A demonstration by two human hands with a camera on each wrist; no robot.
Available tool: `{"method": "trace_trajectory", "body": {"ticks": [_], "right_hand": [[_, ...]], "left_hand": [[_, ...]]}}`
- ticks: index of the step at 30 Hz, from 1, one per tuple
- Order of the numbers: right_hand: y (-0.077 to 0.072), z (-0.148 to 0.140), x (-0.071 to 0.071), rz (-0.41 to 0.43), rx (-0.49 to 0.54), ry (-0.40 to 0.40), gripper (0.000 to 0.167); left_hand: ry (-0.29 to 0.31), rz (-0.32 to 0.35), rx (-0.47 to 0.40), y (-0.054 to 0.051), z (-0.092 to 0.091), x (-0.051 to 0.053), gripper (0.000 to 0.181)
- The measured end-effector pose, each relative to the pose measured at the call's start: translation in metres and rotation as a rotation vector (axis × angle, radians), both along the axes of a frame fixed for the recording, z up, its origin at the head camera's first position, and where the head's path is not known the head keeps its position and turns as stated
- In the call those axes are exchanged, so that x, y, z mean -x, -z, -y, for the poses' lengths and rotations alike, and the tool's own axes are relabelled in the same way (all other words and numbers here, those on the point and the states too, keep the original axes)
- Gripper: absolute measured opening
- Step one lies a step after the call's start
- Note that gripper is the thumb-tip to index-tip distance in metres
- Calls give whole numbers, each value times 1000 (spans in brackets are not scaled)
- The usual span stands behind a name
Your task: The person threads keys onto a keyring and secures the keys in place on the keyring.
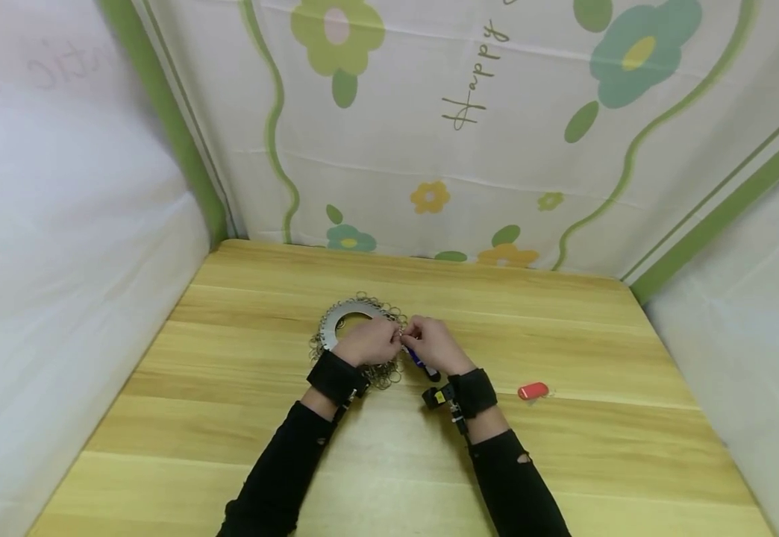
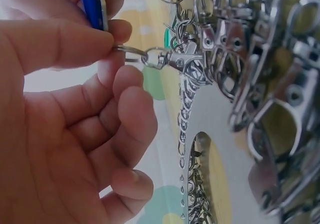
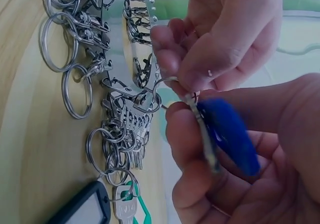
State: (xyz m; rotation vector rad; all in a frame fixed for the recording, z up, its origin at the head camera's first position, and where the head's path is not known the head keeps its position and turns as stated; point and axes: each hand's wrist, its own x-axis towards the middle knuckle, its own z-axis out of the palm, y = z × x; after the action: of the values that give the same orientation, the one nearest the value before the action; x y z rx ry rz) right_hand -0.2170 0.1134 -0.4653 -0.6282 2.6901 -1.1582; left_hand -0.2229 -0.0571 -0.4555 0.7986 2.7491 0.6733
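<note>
A flat silver ring plate (image 1: 330,322) lies on the wooden table, its rim hung with metal clasps and key rings (image 3: 60,42). The left hand (image 1: 371,341) is over its right side and pinches a split ring (image 2: 131,50) linked to one clasp (image 2: 182,61). Close beside it, the right hand (image 1: 435,345) holds a blue tag (image 3: 229,136) together with a metal key (image 3: 205,134) between thumb and fingers, against the same split ring. The fingertips of both hands nearly meet.
A red tag (image 1: 533,391) lies on the table (image 1: 604,447) to the right of the right hand. A dark-framed tag (image 3: 82,209) and a key with green (image 3: 125,204) hang from the ring plate's edge. White printed cloth (image 1: 389,149) stands behind the table.
</note>
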Motion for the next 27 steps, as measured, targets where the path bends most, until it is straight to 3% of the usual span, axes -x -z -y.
{"method": "trace_trajectory", "body": {"ticks": [4, 13, 20, 27], "right_hand": [[-3, 1, 0, 21, 21, -3, 7], [-6, -8, -6, 139, -25, -59, 7], [-4, -16, -10, 93, -88, -106, 8], [-9, -19, -12, 21, -180, -124, 5]], "left_hand": [[-2, 29, -1, 0, -1, 1, 27], [53, 108, -24, 0, -2, -5, 31], [74, 84, -8, 6, -2, -4, 30], [99, 62, -63, -1, 3, -1, 28]]}}
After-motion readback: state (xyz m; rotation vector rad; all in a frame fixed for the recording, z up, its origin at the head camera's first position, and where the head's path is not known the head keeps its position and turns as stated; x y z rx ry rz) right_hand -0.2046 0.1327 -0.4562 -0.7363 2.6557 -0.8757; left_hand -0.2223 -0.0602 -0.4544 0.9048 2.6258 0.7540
